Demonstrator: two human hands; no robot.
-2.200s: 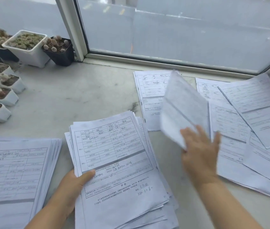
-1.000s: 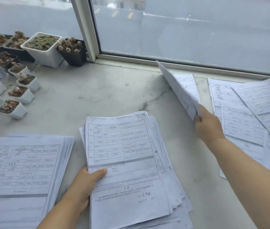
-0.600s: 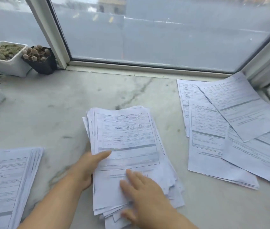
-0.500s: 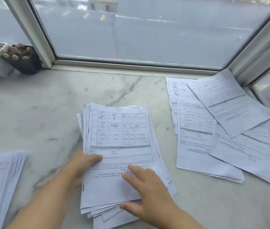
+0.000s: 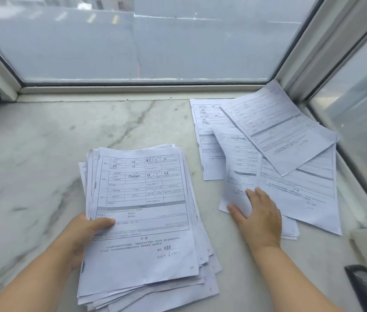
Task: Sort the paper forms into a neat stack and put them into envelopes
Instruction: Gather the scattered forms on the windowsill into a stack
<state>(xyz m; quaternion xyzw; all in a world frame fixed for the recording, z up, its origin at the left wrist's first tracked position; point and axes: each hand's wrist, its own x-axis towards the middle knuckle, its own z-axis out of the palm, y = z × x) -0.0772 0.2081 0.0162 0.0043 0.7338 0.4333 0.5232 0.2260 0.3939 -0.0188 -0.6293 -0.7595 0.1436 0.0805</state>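
Thumb of the left hand [image 5: 81,235] lies flat across the top sheet of the form stack [image 5: 142,221] at its 9 o'clock edge; the other fingers are hidden beneath, gripping the stack. Right hand [image 5: 260,218] fingers are extended and slightly spread, resting on a curled sheet [image 5: 234,174] among the loose forms [image 5: 279,131], which lie on the marble sill [image 5: 43,154] at 3 o'clock of the stack.

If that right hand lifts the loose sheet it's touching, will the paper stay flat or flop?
Probably flop: the loose sheet already curls up under the right hand, so it looks thin and limp. It likely slides easily over the scattered forms. It seems light, so one hand should manage.
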